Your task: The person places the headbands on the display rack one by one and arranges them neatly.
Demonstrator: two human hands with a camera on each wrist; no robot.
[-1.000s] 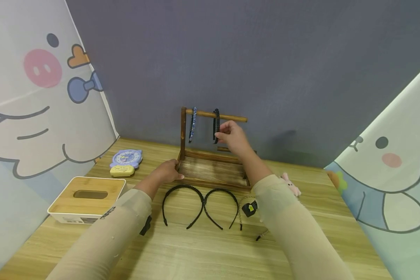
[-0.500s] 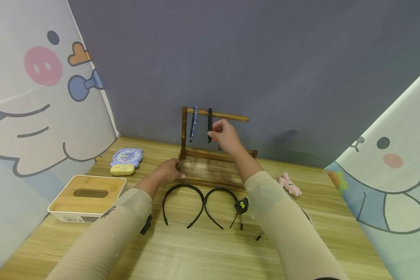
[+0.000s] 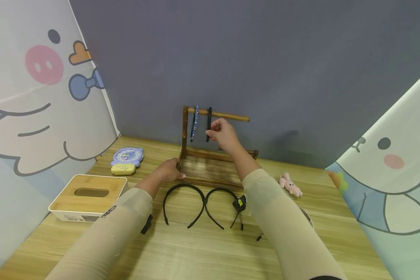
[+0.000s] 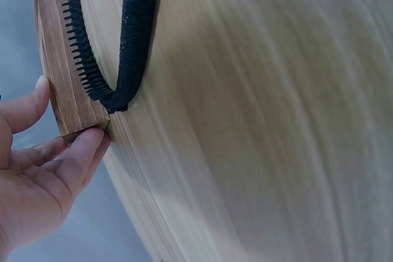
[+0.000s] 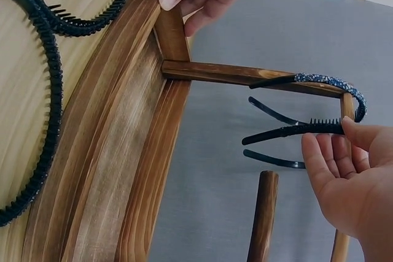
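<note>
A dark wooden stand [image 3: 210, 169] with a tray base and an upper bar stands at the back of the table. My left hand [image 3: 168, 170] grips its left front corner; in the left wrist view the thumb lies on one side of the wood and the fingers [image 4: 86, 151] on the other. A black toothed headband [image 3: 209, 121] hangs over the upper bar. My right hand [image 3: 223, 134] pinches its side between thumb and fingers, also seen in the right wrist view. Left of it, a blue glittery headband [image 3: 195, 123] hangs near the post.
Two black headbands [image 3: 183, 186] [image 3: 220, 189] lie before the stand. More headband ends [image 3: 242, 223] show by my right forearm, which covers part. A pink plush rabbit [image 3: 290, 185] lies right. On the left are a purple clock [image 3: 127, 156], a yellow case [image 3: 123, 168] and a tissue box [image 3: 87, 194].
My right hand has slid the black headband leftward along the bar, closer to the blue glittery one. Over the last half second it has barely moved. The left hand stays at the stand's corner.
</note>
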